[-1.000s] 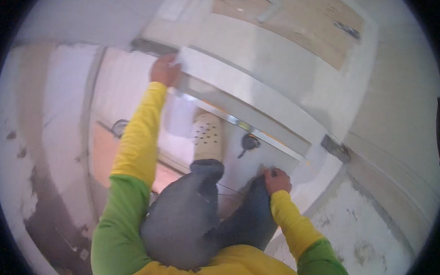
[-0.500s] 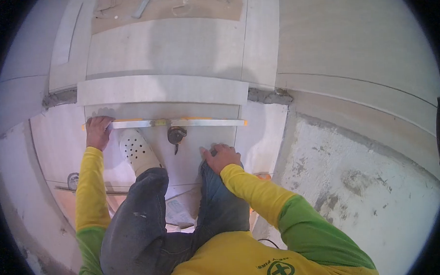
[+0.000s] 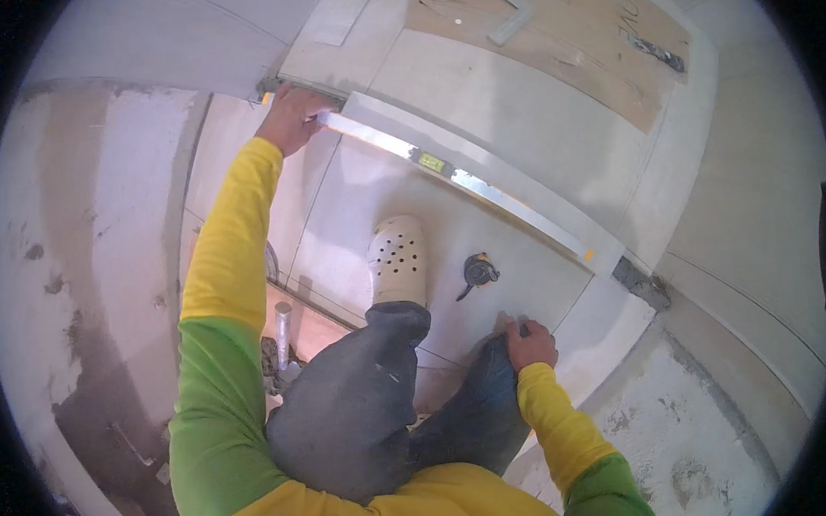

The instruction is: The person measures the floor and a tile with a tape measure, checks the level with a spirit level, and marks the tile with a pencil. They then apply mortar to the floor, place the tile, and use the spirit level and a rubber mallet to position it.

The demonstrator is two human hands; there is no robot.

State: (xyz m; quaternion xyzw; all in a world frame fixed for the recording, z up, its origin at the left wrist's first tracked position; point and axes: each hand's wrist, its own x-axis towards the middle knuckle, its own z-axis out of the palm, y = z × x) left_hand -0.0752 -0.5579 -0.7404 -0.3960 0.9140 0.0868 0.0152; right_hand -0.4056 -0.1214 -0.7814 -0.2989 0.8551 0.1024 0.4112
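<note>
A long spirit level [image 3: 511, 203] with a yellow-green vial lies along a pale raised tile strip [image 3: 482, 160]. My left hand [image 3: 294, 117] is closed round the level's left end. My right hand [image 3: 530, 340] rests at my right knee, fingers curled; whether anything small is in it, I cannot make out. A black and orange tape measure [image 3: 479, 271] sits on the floor tile [image 3: 439, 216], between my pale perforated clog [image 3: 398, 256] and the level.
Beyond the strip, brown cardboard [image 3: 552, 57] bears an angled metal tool [image 3: 511, 23] and a dark-handled object [image 3: 658, 55]. Grey mortar [image 3: 641, 285] shows at the strip's right end. A metal cylinder [image 3: 283, 328] stands left of my leg. Rough walls flank the step.
My view has turned, so the scene appears tilted. The level has moved from the lower tile up to the raised strip, with my left hand still at its end. My right hand stays at my knee.
</note>
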